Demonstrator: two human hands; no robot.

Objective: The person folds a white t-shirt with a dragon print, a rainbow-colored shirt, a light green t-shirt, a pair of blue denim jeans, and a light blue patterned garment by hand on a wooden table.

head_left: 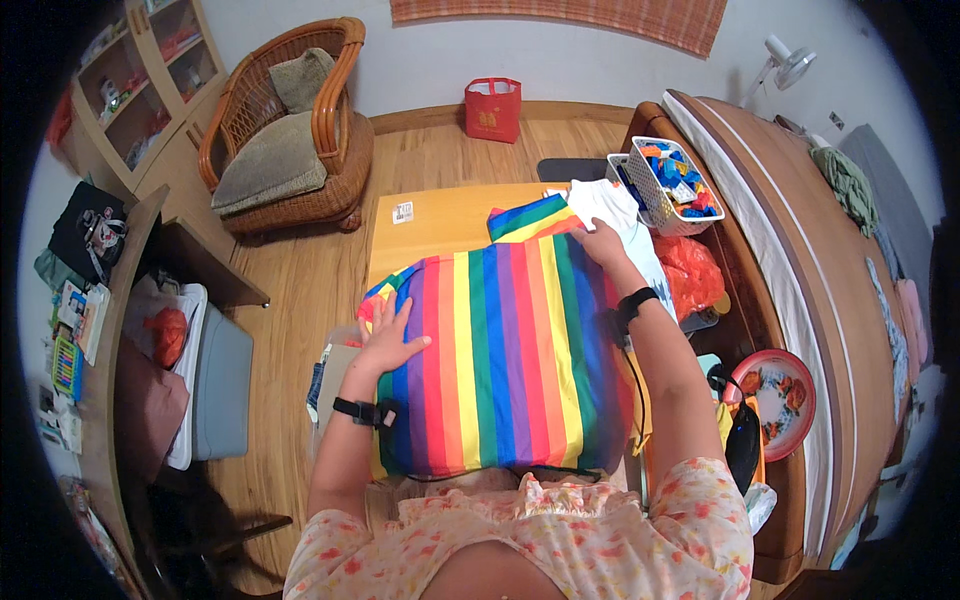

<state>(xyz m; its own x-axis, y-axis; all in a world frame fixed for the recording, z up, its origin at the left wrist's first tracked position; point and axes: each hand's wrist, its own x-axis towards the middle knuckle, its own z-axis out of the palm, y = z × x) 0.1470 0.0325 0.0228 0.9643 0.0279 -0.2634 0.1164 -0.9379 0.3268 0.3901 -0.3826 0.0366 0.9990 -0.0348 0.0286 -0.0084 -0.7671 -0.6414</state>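
Note:
A rainbow-striped fabric garment (487, 360) lies spread over the wooden table (397, 244), its near edge by my body. My left hand (390, 337) rests flat on its upper left part, fingers apart. At the upper right shoulder of the garment is my right hand (600, 244), its thumb and fingers at the cloth beside a striped sleeve (536, 219); whether it pinches the fabric cannot be told. White and pale-blue folded clothing (637, 247) lies just beyond and to the right of that hand.
White baskets of toy bricks (679, 217) stand at the right, above a red plastic bag (682, 274). A floral enamel basin (780, 405) is beside the bed (810, 262). A rattan chair (345, 161) and a red bag (493, 112) stand beyond; a grey-blue bin (225, 382) is left.

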